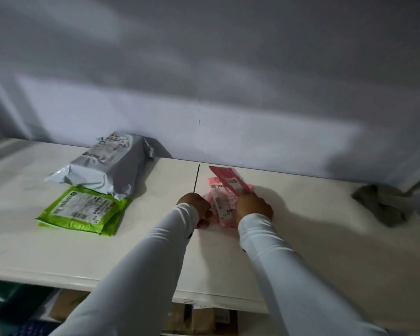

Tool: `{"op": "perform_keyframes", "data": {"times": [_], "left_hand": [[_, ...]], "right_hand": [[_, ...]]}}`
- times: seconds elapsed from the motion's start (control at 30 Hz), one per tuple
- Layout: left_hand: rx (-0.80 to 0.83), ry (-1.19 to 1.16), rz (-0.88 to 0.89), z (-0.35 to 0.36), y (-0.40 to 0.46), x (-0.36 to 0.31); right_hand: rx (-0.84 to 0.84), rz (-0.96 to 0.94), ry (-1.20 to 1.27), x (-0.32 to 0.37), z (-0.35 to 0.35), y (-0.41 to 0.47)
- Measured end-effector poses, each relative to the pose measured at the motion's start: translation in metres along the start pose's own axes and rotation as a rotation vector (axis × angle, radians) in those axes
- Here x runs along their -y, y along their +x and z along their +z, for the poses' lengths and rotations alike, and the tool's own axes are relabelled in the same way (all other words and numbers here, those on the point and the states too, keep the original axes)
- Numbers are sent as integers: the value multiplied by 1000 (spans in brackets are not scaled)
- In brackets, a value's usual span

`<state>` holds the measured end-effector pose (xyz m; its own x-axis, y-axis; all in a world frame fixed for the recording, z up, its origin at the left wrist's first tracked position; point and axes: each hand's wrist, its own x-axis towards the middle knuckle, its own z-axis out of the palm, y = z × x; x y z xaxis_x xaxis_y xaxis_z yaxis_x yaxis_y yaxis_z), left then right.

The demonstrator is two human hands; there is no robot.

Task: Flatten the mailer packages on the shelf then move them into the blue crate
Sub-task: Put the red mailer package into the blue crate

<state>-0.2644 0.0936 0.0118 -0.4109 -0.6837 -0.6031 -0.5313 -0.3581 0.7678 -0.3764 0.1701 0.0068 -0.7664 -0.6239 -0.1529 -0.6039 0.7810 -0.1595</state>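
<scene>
- Both hands are working on the small pink plastic mailer package (222, 202), which is lying on the white flat shelf board (301, 238) near the back wall, just right of the seam between two boards.
- The left hand (197, 207) is curling at the mailer's left edge; its fingers look bent inward, but whether they are pinching the film I cannot tell.
- The right hand (252, 206) is lying palm-down over the mailer's right side, fingers spread rather than clenched, pressing instead of gripping.
- The pink mailer is looking thin, glossy and crinkled, with white printed labels and one end flap sticking up, so flattening seems unfinished.
- The bright green glossy mailer (83, 212) is lying fairly flat to the left; the grey puffy poly mailer (107, 166) is touching its far edge and bulging noticeably.
- No blue crate is showing, so by my judgement all three packages are waiting to be moved.
- A crumpled grey cloth (378, 204) is sitting far right.
</scene>
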Motion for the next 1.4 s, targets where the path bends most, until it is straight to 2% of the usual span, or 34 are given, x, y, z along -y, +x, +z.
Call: {"op": "perform_keyframes", "data": {"times": [0.13, 0.2, 0.27, 0.33, 0.43, 0.47, 0.53, 0.67, 0.77, 0.9, 1.0, 1.17, 1.4], "left_hand": [[-140, -172, 57, -16, 10, 6], [-356, -144, 98, -35, 13, 9], [-681, -108, 118, -53, 5, 14], [-934, -81, 122, -71, -10, 21], [-1130, 183, 239, -95, -10, 52], [-1129, 295, 280, -105, -10, 62], [-994, 546, 368, -118, -7, 77], [-540, 953, 561, -111, 0, 94], [-391, 1061, 541, -97, 14, 108], [-417, 1109, 506, -92, 25, 116], [-445, 1116, 520, -94, 27, 117], [-430, 1111, 500, -94, 27, 117], [-411, 1105, 473, -94, 28, 117]], "right_hand": [[-184, -296, -141, 3, 8, -5], [-175, -455, -181, 13, 14, -15], [-132, -547, -206, 28, 24, -25], [-100, -618, -211, 46, 37, -42], [-133, -716, -175, 65, 55, -71], [-137, -764, -147, 71, 63, -80], [-150, -820, -111, 75, 75, -93], [-252, -656, 38, 93, 81, -89], [-160, -546, 33, 111, 85, -79], [-123, -409, 1, 116, 100, -64], [-44, -397, -24, 114, 107, -59], [-88, -403, -34, 112, 114, -55], [-64, -387, -38, 112, 114, -55]]}}
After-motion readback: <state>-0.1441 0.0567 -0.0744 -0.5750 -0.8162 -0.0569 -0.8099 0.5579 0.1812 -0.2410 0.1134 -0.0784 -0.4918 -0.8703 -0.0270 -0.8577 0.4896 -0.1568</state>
